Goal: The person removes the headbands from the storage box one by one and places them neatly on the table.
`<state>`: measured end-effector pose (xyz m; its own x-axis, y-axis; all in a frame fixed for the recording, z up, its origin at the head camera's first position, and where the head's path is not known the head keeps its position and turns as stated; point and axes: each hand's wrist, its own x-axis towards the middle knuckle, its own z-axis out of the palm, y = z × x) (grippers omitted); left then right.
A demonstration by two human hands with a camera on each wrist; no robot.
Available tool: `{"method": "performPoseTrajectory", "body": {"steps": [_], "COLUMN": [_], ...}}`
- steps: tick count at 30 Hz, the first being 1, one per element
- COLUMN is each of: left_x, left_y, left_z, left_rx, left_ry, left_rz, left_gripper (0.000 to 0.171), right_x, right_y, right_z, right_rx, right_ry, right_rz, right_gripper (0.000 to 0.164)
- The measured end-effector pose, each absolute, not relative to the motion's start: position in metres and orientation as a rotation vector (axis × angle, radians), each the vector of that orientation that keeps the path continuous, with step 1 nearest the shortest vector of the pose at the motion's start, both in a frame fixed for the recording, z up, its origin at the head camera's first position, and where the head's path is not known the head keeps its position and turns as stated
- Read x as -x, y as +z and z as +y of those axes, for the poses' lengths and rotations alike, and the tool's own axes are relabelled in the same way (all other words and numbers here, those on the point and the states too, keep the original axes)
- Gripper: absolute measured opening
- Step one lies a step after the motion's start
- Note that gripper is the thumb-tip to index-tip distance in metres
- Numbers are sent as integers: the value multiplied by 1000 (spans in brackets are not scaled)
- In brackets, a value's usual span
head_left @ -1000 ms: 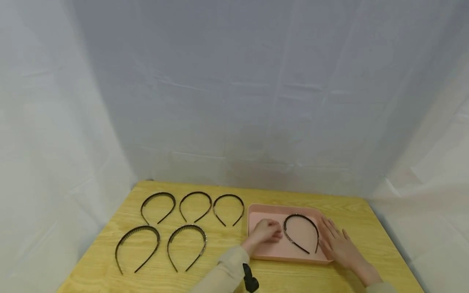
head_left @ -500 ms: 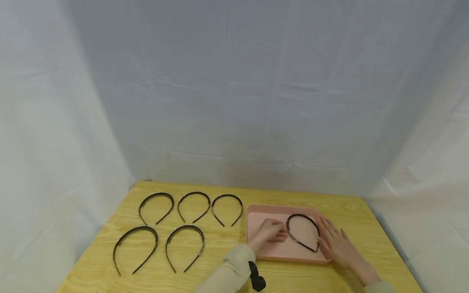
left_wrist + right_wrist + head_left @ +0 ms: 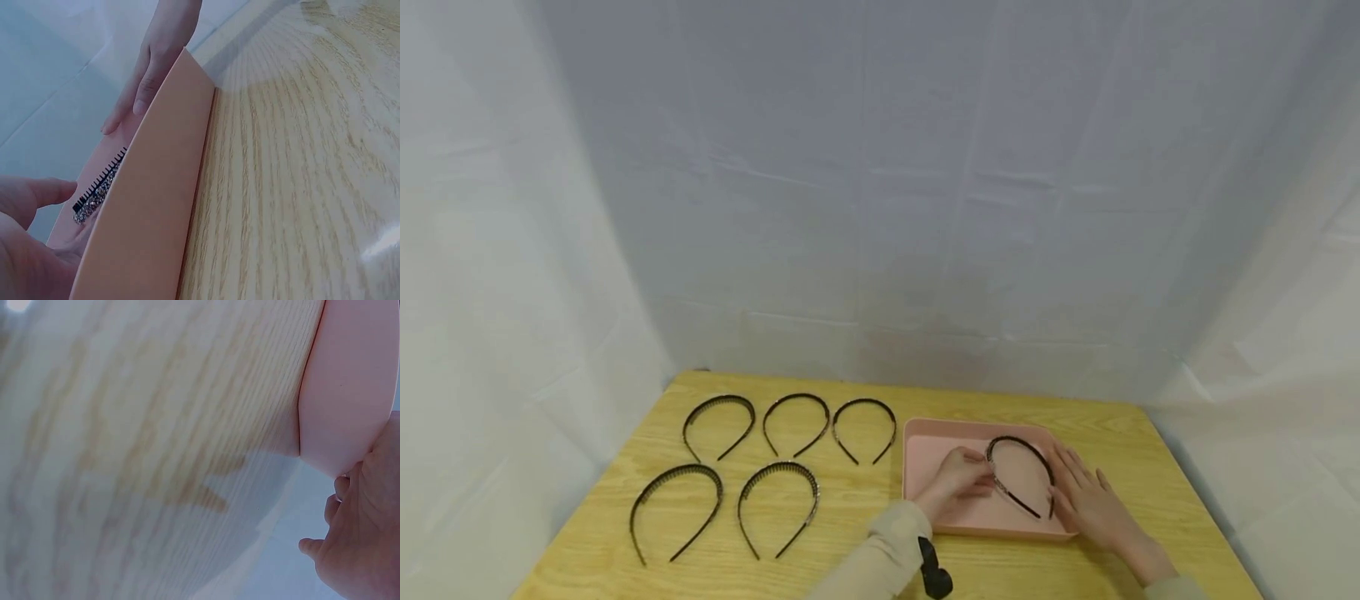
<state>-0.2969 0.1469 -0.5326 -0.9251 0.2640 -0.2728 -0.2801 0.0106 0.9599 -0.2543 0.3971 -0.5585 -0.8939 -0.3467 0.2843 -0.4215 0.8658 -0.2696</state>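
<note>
In the head view, a black headband (image 3: 1021, 502) with comb teeth and a glittery section lies in a shallow pink tray (image 3: 943, 529), open ends toward the person. The left hand (image 3: 958, 477) reaches over the tray's front wall and holds the headband's left side between thumb and fingers. Glitter and teeth show between these fingers in the left wrist view, where the tray wall hides the rest of the band. The right hand (image 3: 1093, 504) rests along the tray's right wall with fingers fairly straight. Its thumb lies near the headband's right leg.
Several more black headbands stand in two rows left of the tray, including a front one (image 3: 811, 518) and a back one (image 3: 892, 429) close to it. All are on a wooden table (image 3: 587, 533), with pale sheeting (image 3: 880, 208) behind and at both sides.
The left hand has moved right, from beside the headband onto its left side. The headband has shifted slightly right, its ends drawing together and then spreading again. The right hand has stayed at the wall.
</note>
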Motion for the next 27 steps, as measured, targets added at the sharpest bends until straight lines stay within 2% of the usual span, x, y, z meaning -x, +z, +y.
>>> {"method": "performPoseTrajectory", "body": {"steps": [7, 15, 27], "left_x": [292, 289, 292], "left_y": [-533, -534, -533], "left_z": [148, 144, 139], "left_rx": [2, -37, -36], "left_ry": [1976, 1988, 1996], "left_rz": [1895, 1934, 1945], "left_gripper": [51, 41, 39], "right_x": [254, 254, 259], "right_y": [-551, -552, -572], "right_z": [393, 395, 407], "right_rx": [-559, -529, -608], "right_ry": [567, 538, 482], "right_rz": [-2914, -2949, -2809], "right_gripper": [59, 58, 61]}}
